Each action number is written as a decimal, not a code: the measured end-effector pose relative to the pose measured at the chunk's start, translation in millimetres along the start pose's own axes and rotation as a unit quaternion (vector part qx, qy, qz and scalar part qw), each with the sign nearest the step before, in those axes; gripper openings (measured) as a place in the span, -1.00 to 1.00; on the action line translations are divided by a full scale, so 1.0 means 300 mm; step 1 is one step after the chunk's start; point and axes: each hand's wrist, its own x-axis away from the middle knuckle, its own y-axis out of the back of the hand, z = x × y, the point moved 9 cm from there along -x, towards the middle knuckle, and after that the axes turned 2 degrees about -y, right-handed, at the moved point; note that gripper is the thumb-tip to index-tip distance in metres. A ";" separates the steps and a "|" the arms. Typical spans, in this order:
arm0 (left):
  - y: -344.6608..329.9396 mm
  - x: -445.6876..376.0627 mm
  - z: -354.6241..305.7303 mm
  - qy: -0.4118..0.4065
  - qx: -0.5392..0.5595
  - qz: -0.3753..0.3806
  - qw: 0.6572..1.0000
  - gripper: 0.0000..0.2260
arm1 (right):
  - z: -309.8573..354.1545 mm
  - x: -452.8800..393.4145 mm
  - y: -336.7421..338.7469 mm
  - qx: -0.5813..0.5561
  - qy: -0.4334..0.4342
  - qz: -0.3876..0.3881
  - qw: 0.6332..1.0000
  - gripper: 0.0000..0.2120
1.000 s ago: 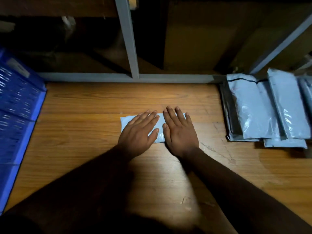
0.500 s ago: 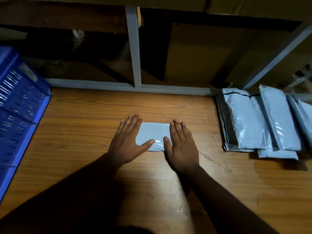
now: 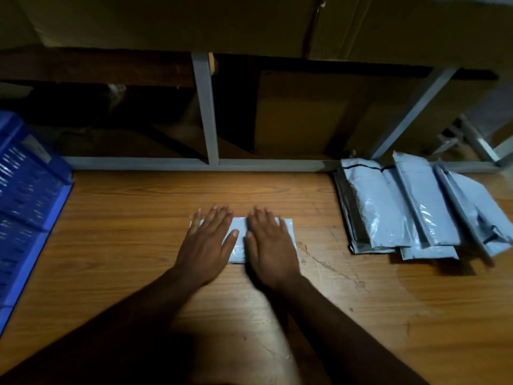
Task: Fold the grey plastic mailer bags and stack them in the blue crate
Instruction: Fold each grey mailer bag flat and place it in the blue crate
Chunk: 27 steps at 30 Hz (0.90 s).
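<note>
Pressing flat, the left hand and right hand lie with straight fingers, grasping nothing, on the folded bag mid-tabletop. Its long axis runs left-right; the crate lies far left, nearer the left hand.

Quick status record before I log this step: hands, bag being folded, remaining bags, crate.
left hand: flat, fingers straight, pressing the folded bag's left part
right hand: flat, fingers straight, pressing its right part
folded bag: small grey rectangle on the wooden table, mostly covered by the hands
remaining bags: overlapping pile at the table's far right, not folded small
blue crate: at the table's left edge, contents not visible
step: bag not yet in crate
</note>
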 end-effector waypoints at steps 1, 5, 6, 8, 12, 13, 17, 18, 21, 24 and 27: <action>-0.008 0.003 -0.019 -0.029 -0.003 -0.011 1.000 -0.33 | 0.036 -0.001 -0.028 -0.005 0.022 0.009 1.000 -0.46; -0.041 0.010 -0.035 -0.059 -0.013 -0.036 0.998 -0.51 | 0.048 0.003 -0.099 0.002 0.034 0.023 0.999 -0.48; -0.041 0.011 -0.030 -0.056 -0.007 -0.047 0.997 -0.51 | 0.044 0.003 -0.104 0.010 0.037 0.022 0.999 -0.47; -0.033 0.010 -0.032 -0.061 0.002 -0.066 0.996 -0.53 | 0.042 0.001 -0.108 0.011 0.038 0.020 0.999 -0.47; -0.027 0.002 -0.037 -0.072 0.003 -0.078 0.994 -0.54 | 0.037 -0.014 -0.114 0.002 0.037 0.011 0.999 -0.48; -0.027 0.003 -0.039 -0.075 0.003 -0.074 0.994 -0.54 | 0.039 -0.014 -0.110 -0.002 0.041 0.010 0.999 -0.49; -0.045 0.023 0.024 -0.005 0.014 -0.041 0.999 -0.47 | -0.031 0.015 -0.073 0.003 0.010 0.003 1.000 -0.45; -0.053 0.030 0.049 0.023 0.004 -0.026 0.999 -0.43 | -0.071 0.024 -0.058 0.014 -0.019 -0.003 1.000 -0.44; -0.069 0.039 0.081 0.057 -0.018 0.006 0.998 -0.34 | -0.127 0.030 -0.031 0.035 -0.060 0.000 0.998 -0.43; -0.068 0.035 0.074 0.067 -0.016 0.035 0.997 -0.31 | -0.121 0.019 -0.035 -0.005 -0.047 0.029 0.998 -0.40; -0.053 0.037 0.086 0.068 0.044 0.061 0.995 -0.24 | -0.196 0.023 -0.026 -0.049 -0.050 0.060 0.996 -0.37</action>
